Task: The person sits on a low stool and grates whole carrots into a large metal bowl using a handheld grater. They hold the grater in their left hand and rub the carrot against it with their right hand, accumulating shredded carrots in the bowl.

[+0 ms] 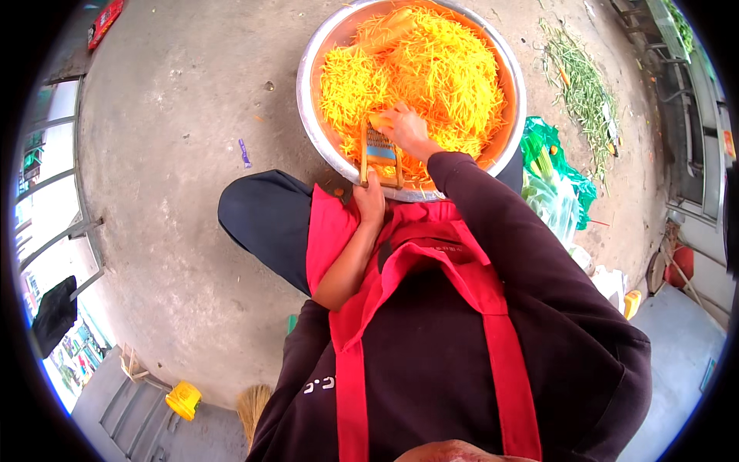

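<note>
A large metal basin [306, 110] stands before me, heaped with orange-yellow shreds [456, 75] that look like carrot. Over its near rim leans a wood-framed grater [379, 143] with a blue band across its face. My left hand [370, 199] grips the lower end of the grater's frame at the rim. Against the top of the grating face, my right hand [406, 128] holds an orange vegetable piece [379, 120], probably carrot. Whole pieces of the same colour, such as one long carrot [392, 29], lie on the heap's far side.
To the right, a green plastic bag [583, 196] with leafy vegetables rests by my leg. Green trimmings [583, 86] are strewn across the concrete floor [185, 144]. A yellow bucket [183, 399] and a straw broom [254, 407] are at the lower left. A purple wrapper [245, 153] lies left of the basin.
</note>
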Demonstrator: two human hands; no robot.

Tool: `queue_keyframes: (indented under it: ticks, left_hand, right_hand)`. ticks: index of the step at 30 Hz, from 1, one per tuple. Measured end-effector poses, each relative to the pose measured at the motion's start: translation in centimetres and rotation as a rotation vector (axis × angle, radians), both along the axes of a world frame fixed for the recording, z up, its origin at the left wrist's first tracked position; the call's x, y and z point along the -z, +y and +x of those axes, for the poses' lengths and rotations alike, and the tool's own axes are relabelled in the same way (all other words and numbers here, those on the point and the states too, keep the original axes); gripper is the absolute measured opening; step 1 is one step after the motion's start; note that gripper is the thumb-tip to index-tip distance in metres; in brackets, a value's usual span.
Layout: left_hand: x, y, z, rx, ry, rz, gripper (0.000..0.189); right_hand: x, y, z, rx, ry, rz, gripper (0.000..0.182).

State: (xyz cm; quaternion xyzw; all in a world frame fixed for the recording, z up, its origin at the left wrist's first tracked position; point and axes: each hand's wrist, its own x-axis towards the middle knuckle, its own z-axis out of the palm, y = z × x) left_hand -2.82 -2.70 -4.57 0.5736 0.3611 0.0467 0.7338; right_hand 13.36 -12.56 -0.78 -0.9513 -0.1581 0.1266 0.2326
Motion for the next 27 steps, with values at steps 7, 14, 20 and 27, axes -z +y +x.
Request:
queue_keyframes:
  ticks: [7,14,20,27]
  left_hand:
    - [-5.2,-2.7,-0.2,-0.012,0.181,-0.317,0.039]
    - [-3.4,-2.1,-0.6,0.018,0.119,-0.228,0.029]
    - [-5.0,-2.2,0.0,0.112,0.136,-0.23,0.013]
    - [-4.7,-1.9,-0.1,-0.018,-0.008,-0.214,0.02]
  right_hand:
    - [-4.8,-2.2,-2.6,-0.108,0.004,-0.035,0.027]
    - [-8.5,-3.2,-8.6,-0.113,-0.096,0.084,0.02]
    - [0.3,0.2,0.1,-0.022,-0.088,-0.027,0.021]
    - [-7.7,-3.3,-9.0,-0.124,-0.092,0.187,0.016]
